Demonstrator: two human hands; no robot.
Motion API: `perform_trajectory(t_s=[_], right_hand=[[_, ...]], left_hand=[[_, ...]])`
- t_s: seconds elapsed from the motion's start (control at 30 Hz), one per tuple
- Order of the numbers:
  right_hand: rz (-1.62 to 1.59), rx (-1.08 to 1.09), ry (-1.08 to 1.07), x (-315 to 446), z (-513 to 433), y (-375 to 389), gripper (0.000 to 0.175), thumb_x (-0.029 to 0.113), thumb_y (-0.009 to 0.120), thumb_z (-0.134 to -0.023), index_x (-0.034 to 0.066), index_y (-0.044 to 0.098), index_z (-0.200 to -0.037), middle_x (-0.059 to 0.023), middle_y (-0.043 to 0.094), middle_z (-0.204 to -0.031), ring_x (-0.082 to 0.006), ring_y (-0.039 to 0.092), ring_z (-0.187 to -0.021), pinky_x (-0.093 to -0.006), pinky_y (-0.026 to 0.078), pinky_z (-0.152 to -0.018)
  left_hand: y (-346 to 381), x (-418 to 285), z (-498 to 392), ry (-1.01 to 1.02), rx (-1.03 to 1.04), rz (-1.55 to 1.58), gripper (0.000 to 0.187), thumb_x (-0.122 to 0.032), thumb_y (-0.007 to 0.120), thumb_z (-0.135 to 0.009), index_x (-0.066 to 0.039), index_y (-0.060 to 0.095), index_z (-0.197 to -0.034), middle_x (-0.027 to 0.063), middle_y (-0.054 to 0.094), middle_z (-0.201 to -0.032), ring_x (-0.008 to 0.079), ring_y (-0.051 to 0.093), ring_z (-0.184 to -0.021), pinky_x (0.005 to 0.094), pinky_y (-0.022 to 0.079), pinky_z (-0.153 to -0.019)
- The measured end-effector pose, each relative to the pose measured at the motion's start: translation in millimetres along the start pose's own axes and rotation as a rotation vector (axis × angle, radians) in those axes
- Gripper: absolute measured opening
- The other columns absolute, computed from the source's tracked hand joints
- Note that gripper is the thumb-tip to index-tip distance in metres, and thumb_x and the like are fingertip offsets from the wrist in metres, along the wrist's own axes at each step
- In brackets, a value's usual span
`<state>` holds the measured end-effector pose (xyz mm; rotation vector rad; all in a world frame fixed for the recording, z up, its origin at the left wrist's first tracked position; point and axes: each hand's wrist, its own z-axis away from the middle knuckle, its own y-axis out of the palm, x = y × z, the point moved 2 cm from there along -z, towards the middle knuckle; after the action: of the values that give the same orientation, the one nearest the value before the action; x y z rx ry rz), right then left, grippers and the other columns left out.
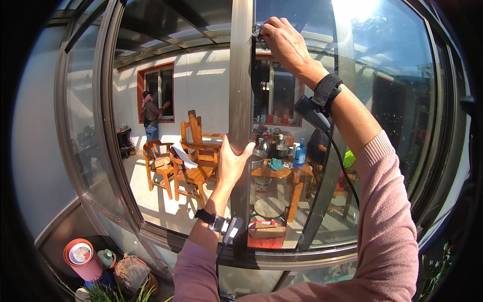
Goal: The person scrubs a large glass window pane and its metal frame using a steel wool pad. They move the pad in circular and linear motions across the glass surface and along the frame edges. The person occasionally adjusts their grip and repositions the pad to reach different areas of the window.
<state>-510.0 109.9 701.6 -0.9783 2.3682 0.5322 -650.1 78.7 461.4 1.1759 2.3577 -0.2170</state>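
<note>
My right hand [283,42] is raised high and closed on a crumpled dark scouring pad [259,31], which it presses at the glass edge beside the upright metal window frame [241,87]. Lower down, my left hand [234,160] grips that same upright, its thumb on the right side and its fingers on the left. The window glass [294,94] stretches to the right of the upright, with smears and reflections on its upper right part. Each wrist wears a black strap with a small device and a cable.
Through the window stand wooden chairs [196,170] and a wooden table [279,173] with a blue bottle [300,154] and pots. Another person [150,113] stands at a far window. Plant pots [83,260] sit low at the left, below the window's metal sill [302,260].
</note>
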Motion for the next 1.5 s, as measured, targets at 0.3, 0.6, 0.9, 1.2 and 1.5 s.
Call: perform_trajectory(t_s=[0.3,0.6,0.9,1.2,1.5], right_hand=[[0.058,0.217,0.042,-40,41,-21,0.044,0.007,0.044,-0.088,-0.0002,0.044,-0.131,-0.0156,0.042,-0.137,-0.0272,0.039,-0.128,-0.0332,0.030,-0.109],[0.178,0.149,-0.148,-7,63,-22,0.046,0.006,0.044,-0.084,-0.0027,0.046,-0.129,-0.0169,0.042,-0.137,-0.0286,0.038,-0.129,-0.0357,0.028,-0.111],[0.223,0.213,-0.072,-6,53,-16,0.047,0.007,0.043,-0.086,-0.0037,0.043,-0.131,-0.0176,0.041,-0.138,-0.0296,0.037,-0.130,-0.0367,0.027,-0.111],[0.253,0.241,-0.020,-15,44,-23,0.043,0.006,0.041,-0.087,-0.0046,0.044,-0.129,-0.0186,0.040,-0.138,-0.0305,0.037,-0.129,-0.0379,0.026,-0.111],[0.186,0.171,-0.054,-53,6,-13,0.041,0.009,0.040,-0.091,-0.0038,0.043,-0.130,-0.0191,0.042,-0.136,-0.0324,0.037,-0.129,-0.0381,0.027,-0.110]], left_hand=[[1,4,-1,-0.013,-0.026,0.016,0.056,-0.031,0.074,-0.075,0.001,0.050,-0.114,0.0140,0.063,-0.098,0.0239,0.061,-0.090,0.0349,0.048,-0.082],[1,1,0,-0.004,-0.030,-0.018,0.051,-0.033,0.073,-0.076,0.000,0.052,-0.108,0.0131,0.063,-0.093,0.0233,0.061,-0.085,0.0350,0.048,-0.078],[0,-4,0,0.032,-0.030,-0.008,0.049,-0.030,0.073,-0.076,0.001,0.051,-0.107,0.0134,0.063,-0.093,0.0226,0.061,-0.085,0.0349,0.049,-0.078],[0,-1,1,-0.095,0.002,-0.037,0.062,-0.036,0.074,-0.076,0.003,0.049,-0.117,0.0152,0.061,-0.106,0.0234,0.058,-0.097,0.0345,0.045,-0.087],[0,-3,1,-0.092,-0.001,-0.027,0.053,-0.031,0.073,-0.077,0.002,0.051,-0.113,0.0126,0.062,-0.103,0.0205,0.059,-0.093,0.0332,0.046,-0.084]])
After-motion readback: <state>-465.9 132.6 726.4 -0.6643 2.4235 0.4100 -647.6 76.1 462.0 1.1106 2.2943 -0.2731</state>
